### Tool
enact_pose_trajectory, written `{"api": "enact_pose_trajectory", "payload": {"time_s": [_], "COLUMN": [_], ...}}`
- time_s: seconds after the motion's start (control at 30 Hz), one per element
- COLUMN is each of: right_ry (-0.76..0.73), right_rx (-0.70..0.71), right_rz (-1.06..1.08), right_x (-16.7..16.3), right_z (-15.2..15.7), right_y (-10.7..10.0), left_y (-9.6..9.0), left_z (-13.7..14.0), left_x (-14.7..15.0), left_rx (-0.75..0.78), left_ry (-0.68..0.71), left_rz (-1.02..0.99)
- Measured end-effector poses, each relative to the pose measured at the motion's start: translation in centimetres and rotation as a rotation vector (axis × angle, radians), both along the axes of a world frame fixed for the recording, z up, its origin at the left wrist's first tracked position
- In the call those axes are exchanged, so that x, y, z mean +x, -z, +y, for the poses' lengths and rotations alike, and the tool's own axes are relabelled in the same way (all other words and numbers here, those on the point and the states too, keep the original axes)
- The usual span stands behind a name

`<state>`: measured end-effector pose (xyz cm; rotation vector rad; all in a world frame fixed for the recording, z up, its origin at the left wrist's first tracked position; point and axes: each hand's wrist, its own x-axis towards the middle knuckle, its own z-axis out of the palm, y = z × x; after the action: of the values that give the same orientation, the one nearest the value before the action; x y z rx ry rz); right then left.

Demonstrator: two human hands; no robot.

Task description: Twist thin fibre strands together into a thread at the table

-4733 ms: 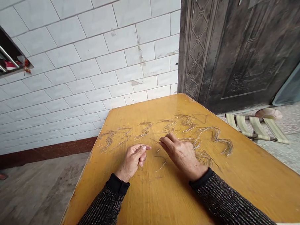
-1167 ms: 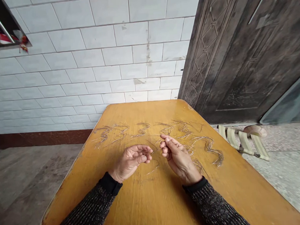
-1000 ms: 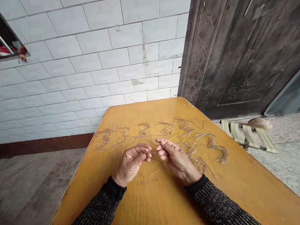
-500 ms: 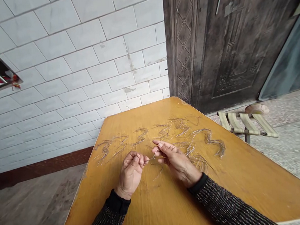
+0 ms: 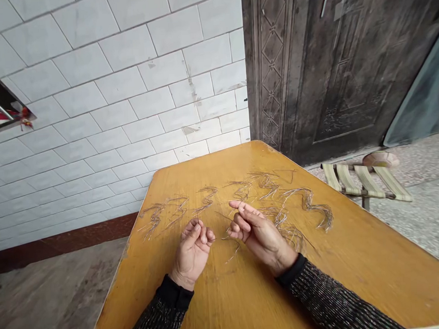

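A thin, dark, wire-like strand (image 5: pixel 197 218) rises from the fingertips of the left hand (image 5: pixel 190 255), above the middle of a yellow-brown wooden table (image 5: pixel 225 300). The thumb of that hand is pressed against its curled fingers, clamped on the strand. The right hand (image 5: pixel 264 235) is apart from it, just across a small gap; a fine bit of strand shows by its lower fingers, but I cannot tell whether it is gripped.

About 6 brown, zigzag bundles of wire-like strands (image 5: pixel 308 202) lie in a rough row from the table's left edge towards its right edge. These look gathered already, so much of the sorting seems done. What seems left is the looser, silvery-brown tangle of strands (image 5: pixel 280 217) beside the right hand and partly behind it, plus 1 curved loose strand (image 5: pixel 233 251) lying between the hands, on the near-edge side.

Both forearms, in black, light-flecked knitted sleeves (image 5: pixel 155 308), reach in over the near edge and angle inward. The left palm is turned up and inward, its fingers bent; the right hand lies on its side, index finger extended towards the left edge, the other fingers curled.
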<state>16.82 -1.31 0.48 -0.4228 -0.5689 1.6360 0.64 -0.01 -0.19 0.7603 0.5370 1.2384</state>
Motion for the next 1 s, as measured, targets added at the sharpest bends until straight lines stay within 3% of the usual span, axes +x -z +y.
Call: {"api": "enact_pose_trajectory", "payload": {"time_s": [0.33,1.0], "right_ry": [-0.074,-0.022], "right_rx": [0.161,0.093], "right_rz": [0.005,0.014], "right_x": [-0.5,1.1], "right_z": [-0.4,-0.1], "right_y": [-0.1,-0.1], "left_y": [-1.0,-0.7], "left_z": [-0.3,-0.4], "left_x": [-0.3,0.0], "left_rx": [-0.005,0.020], "left_ry": [0.000,0.051], "left_rz": [-0.087,-0.067]}}
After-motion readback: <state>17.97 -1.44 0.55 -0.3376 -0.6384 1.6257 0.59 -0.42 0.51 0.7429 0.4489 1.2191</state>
